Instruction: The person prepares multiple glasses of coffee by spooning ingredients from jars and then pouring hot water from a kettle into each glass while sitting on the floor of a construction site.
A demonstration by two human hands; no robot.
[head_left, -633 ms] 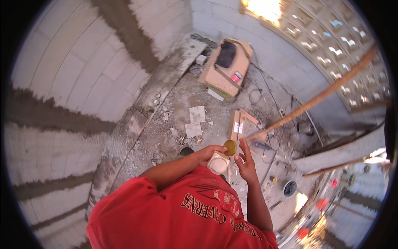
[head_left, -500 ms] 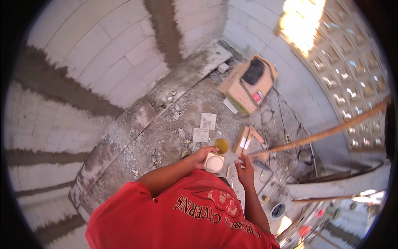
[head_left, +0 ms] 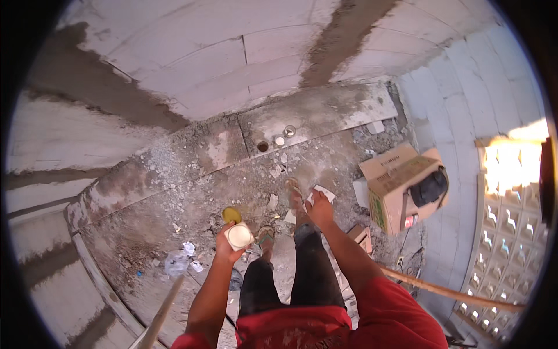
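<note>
Far left, just block wall [head_left: 116, 139] with grey mortar stripes, then a rubble-strewn floor [head_left: 192, 192] and a crumpled bit of plastic [head_left: 176, 263] beside a wooden pole [head_left: 160, 317]. Left hand [head_left: 228, 247] wrapped around a small white tub [head_left: 239, 236], tub open and facing up, with a round yellow lid [head_left: 231, 214] touching its far edge; can't tell if the fingers pinch the lid too. Feet in sandals [head_left: 292, 189] just right of that. Right hand [head_left: 319, 210] closed on a folded white sheet [head_left: 321, 194], looks like paper or maybe sandpaper, hard to say. Further right, a cardboard box [head_left: 398, 186] with something dark tucked in it, then patterned glass blocks [head_left: 511, 232]. Best bet here: keep the tub level, grip low, watch the footing on that rubble.
</note>
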